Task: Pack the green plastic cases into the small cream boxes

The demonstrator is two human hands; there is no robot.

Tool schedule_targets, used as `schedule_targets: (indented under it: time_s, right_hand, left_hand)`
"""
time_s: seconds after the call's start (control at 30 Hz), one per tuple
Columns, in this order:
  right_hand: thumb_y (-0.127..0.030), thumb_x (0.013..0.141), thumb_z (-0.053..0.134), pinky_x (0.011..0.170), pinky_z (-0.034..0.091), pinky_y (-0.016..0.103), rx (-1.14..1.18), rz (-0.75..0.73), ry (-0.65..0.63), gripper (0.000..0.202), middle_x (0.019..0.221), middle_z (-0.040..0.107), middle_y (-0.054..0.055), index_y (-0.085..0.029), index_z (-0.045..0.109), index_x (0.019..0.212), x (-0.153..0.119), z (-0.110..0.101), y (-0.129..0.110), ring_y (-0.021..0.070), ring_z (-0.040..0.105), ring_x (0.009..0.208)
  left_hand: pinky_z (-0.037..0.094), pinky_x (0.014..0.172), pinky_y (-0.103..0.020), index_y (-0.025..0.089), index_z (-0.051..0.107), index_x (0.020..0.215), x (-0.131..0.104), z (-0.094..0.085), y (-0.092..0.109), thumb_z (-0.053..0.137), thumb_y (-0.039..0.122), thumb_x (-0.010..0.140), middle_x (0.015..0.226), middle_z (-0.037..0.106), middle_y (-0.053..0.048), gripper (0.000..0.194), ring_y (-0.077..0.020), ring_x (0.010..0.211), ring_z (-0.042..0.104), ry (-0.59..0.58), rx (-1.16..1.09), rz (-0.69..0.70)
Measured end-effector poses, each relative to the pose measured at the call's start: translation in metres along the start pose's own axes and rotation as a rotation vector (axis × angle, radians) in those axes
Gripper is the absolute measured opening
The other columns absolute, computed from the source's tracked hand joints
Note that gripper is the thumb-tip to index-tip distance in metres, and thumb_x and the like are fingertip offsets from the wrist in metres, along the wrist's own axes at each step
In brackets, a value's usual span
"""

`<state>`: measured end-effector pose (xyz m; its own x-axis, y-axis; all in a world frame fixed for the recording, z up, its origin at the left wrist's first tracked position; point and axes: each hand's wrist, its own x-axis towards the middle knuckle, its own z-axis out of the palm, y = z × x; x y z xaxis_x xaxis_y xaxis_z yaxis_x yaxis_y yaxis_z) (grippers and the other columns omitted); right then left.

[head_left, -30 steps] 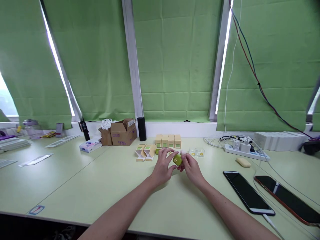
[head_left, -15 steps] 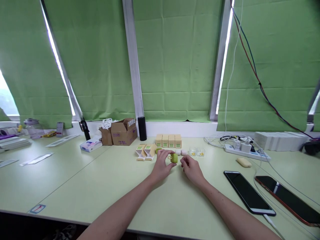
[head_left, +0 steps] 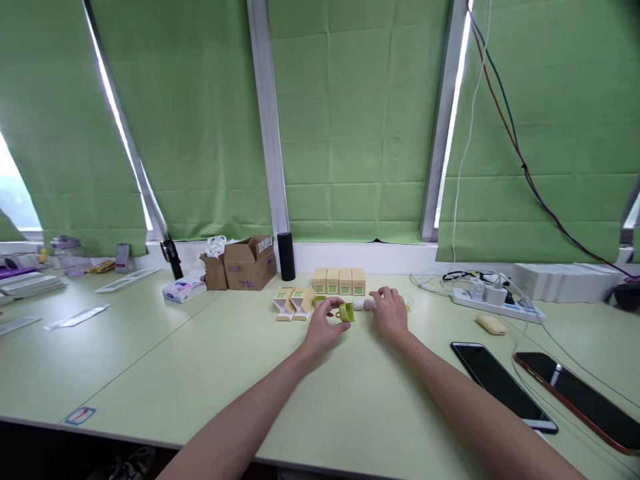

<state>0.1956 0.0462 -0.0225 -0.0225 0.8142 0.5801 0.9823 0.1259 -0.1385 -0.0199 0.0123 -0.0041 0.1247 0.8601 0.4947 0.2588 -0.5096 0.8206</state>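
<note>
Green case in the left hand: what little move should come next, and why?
Perhaps the right hand should pick up the clear container partly hidden behind it, since that hand is close by, while the left hand holds the green case.

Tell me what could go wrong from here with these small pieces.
The small green piece seems pinched between the thumb and fingers of the left hand, so it might slip and drop onto the table. The right hand is right beside a small pale piece and could knock it out of place.
</note>
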Motion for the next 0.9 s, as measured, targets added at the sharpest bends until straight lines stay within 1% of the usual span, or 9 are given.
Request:
schedule_targets:
  time_s: [0.2, 0.33, 0.47, 0.57, 0.63, 0.7, 0.73, 0.8, 0.9]
  right_hand:
    - [-0.002, 0.084, 0.054, 0.105, 0.028, 0.042, -0.123, -0.156, 0.0, 0.04, 0.133, 0.057, 0.016, -0.021, 0.073, 0.114, 0.009, 0.006, -0.005, 0.0315, 0.039, 0.128]
    - [-0.004, 0.087, 0.051, 0.109, 0.026, 0.046, -0.104, -0.142, 0.002, 0.032, 0.131, 0.058, 0.018, -0.02, 0.076, 0.096, 0.008, 0.011, -0.005, 0.0334, 0.038, 0.129]
    - [-0.007, 0.086, 0.053, 0.107, 0.029, 0.047, 0.022, -0.117, 0.046, 0.029, 0.129, 0.06, 0.019, -0.019, 0.076, 0.1, 0.005, 0.011, 0.0, 0.0343, 0.04, 0.128]
    - [-0.02, 0.089, 0.056, 0.104, 0.031, 0.049, 0.277, 0.035, 0.124, 0.024, 0.126, 0.062, 0.019, -0.019, 0.075, 0.103, 0.004, 0.006, 0.0, 0.0352, 0.043, 0.123]
    - [-0.033, 0.085, 0.063, 0.101, 0.034, 0.049, 0.62, 0.246, 0.164, 0.024, 0.123, 0.063, 0.018, -0.019, 0.074, 0.101, 0.004, 0.002, -0.001, 0.0358, 0.045, 0.12]
    - [-0.044, 0.078, 0.069, 0.095, 0.04, 0.046, 1.006, 0.453, 0.144, 0.032, 0.116, 0.066, 0.016, -0.019, 0.074, 0.097, 0.002, -0.002, -0.004, 0.0343, 0.051, 0.112]
    - [-0.05, 0.076, 0.069, 0.089, 0.044, 0.043, 1.13, 0.506, 0.116, 0.037, 0.111, 0.068, 0.014, -0.019, 0.074, 0.096, 0.0, -0.004, -0.005, 0.0323, 0.055, 0.105]
    - [-0.057, 0.076, 0.065, 0.074, 0.047, 0.038, 1.259, 0.541, 0.065, 0.043, 0.101, 0.071, 0.011, -0.019, 0.073, 0.096, -0.007, -0.005, -0.008, 0.0274, 0.06, 0.09]
    - [-0.058, 0.075, 0.065, 0.058, 0.046, 0.032, 1.398, 0.566, 0.009, 0.042, 0.093, 0.073, 0.01, -0.021, 0.072, 0.092, -0.021, -0.006, -0.012, 0.0228, 0.061, 0.074]
  left_hand:
    - [0.045, 0.1, -0.042, 0.022, 0.065, 0.108, -0.001, -0.001, 0.001, 0.079, 0.011, 0.066, 0.118, 0.063, -0.008, 0.046, -0.0241, 0.112, 0.063, -0.004, -0.032, -0.003]
    - [0.046, 0.099, -0.042, 0.022, 0.065, 0.107, -0.002, -0.001, 0.003, 0.079, 0.01, 0.065, 0.115, 0.063, -0.007, 0.046, -0.0243, 0.111, 0.063, 0.007, -0.016, 0.007]
    - [0.045, 0.098, -0.041, 0.022, 0.064, 0.108, -0.002, -0.001, 0.004, 0.078, 0.011, 0.067, 0.116, 0.064, -0.007, 0.045, -0.0245, 0.112, 0.063, 0.018, -0.006, 0.011]
    - [0.045, 0.098, -0.041, 0.021, 0.064, 0.109, -0.002, -0.002, 0.004, 0.077, 0.011, 0.068, 0.118, 0.064, -0.008, 0.045, -0.0245, 0.112, 0.064, 0.039, -0.016, 0.022]
    - [0.045, 0.098, -0.041, 0.022, 0.063, 0.111, -0.002, -0.002, 0.004, 0.077, 0.012, 0.069, 0.12, 0.064, -0.008, 0.045, -0.0246, 0.112, 0.065, 0.05, -0.039, 0.031]
    - [0.045, 0.098, -0.041, 0.022, 0.062, 0.113, -0.002, -0.002, 0.004, 0.076, 0.014, 0.07, 0.121, 0.065, -0.009, 0.045, -0.0246, 0.113, 0.065, 0.054, -0.061, 0.04]
    - [0.045, 0.098, -0.041, 0.022, 0.062, 0.113, -0.001, -0.002, 0.004, 0.076, 0.015, 0.071, 0.121, 0.065, -0.009, 0.045, -0.0245, 0.112, 0.065, 0.054, -0.067, 0.045]
    - [0.045, 0.098, -0.041, 0.022, 0.061, 0.114, -0.001, -0.002, 0.004, 0.076, 0.016, 0.072, 0.122, 0.065, -0.009, 0.045, -0.0244, 0.113, 0.065, 0.056, -0.071, 0.051]
    - [0.044, 0.098, -0.041, 0.022, 0.061, 0.114, -0.001, -0.002, 0.003, 0.075, 0.017, 0.072, 0.124, 0.064, -0.009, 0.045, -0.0246, 0.114, 0.064, 0.054, -0.082, 0.059]
